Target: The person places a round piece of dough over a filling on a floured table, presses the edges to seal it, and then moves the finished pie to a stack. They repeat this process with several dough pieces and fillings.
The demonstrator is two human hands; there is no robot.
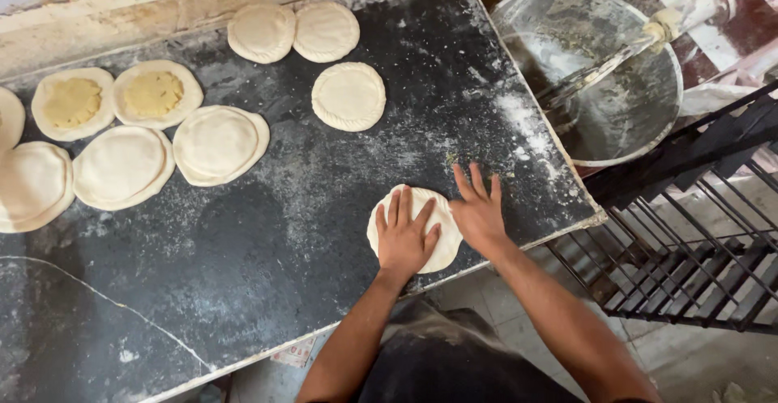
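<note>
Left hand [403,237] lies flat, fingers spread, pressing a round dough disc [438,233] at the near edge of the floured black slab [284,233]. Right hand [478,208] rests open on the disc's right rim, gripping nothing. A crimped disc [348,96] lies beyond the hands; a metal bowl [616,127] stands beyond the right hand.
</note>
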